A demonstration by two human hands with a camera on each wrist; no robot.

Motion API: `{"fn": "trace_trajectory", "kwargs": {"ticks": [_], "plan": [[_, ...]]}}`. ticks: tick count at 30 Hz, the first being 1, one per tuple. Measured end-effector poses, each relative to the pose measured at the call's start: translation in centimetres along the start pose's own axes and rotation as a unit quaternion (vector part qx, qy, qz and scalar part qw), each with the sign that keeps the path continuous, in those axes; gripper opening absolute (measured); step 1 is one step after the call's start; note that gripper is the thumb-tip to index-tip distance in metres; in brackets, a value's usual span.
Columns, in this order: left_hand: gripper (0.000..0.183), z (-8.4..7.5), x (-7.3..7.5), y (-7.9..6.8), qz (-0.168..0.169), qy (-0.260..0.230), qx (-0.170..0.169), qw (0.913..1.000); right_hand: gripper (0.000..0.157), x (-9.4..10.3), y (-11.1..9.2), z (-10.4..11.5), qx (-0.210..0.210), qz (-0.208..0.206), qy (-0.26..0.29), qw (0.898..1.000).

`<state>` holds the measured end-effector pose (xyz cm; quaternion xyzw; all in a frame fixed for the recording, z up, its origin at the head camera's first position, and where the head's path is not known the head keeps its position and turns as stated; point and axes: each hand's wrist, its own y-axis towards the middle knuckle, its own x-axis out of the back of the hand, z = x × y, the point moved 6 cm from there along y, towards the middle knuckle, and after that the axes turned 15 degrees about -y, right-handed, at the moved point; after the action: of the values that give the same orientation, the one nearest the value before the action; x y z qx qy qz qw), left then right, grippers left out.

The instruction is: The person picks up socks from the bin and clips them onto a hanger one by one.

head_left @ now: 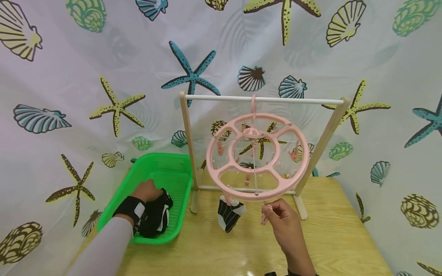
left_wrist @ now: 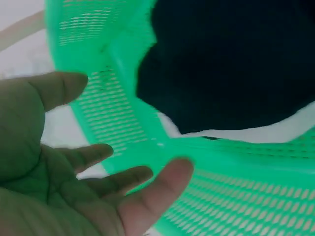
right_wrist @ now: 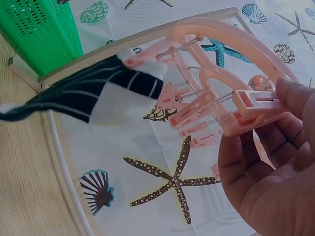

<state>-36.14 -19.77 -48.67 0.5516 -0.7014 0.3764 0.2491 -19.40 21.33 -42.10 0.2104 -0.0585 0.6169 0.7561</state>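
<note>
Inside the green basket [head_left: 174, 156], my left hand [head_left: 147, 190] reaches down to a heap of black and white cloth items [head_left: 150, 220]. In the left wrist view its fingers are spread, and the black cloth [left_wrist: 221, 69] lies just beyond them. My right hand [head_left: 286, 222] pinches a pink clothespin [right_wrist: 258, 101] between thumb and fingers. That clothespin hangs from the front right of a round pink drying hanger [head_left: 209, 157]. A black sock [head_left: 228, 216] with white stripes and white patches dangles from another clothespin, left of my right hand.
The hanger hooks over the white bar [head_left: 221, 98] of a stand with wooden legs [head_left: 189, 142]. More pink clothespins [head_left: 247, 180] hang around its rings. Basket and stand rest on a wooden table [head_left: 331, 230]. A cloth with shells and starfish [head_left: 117, 109] covers the wall behind.
</note>
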Motion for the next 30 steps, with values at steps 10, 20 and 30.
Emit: {"fn": "trace_trajectory", "kwargs": {"ticks": [10,20,30], "plan": [[0.067,1.8,-2.6,1.0,0.003,-0.077,-0.004,0.997,0.013,0.0,0.0,-0.2,0.0,0.004,-0.006,1.0],[0.062,4.3,-3.2,2.4,-0.052,-0.072,0.016,0.9959,0.011,-0.3,0.1,-0.3,0.001,0.006,0.006,1.0],[0.063,4.1,-2.5,2.3,-0.09,-0.123,0.024,0.9881,0.013,-0.1,0.2,-0.4,0.006,0.006,-0.002,1.0]]}}
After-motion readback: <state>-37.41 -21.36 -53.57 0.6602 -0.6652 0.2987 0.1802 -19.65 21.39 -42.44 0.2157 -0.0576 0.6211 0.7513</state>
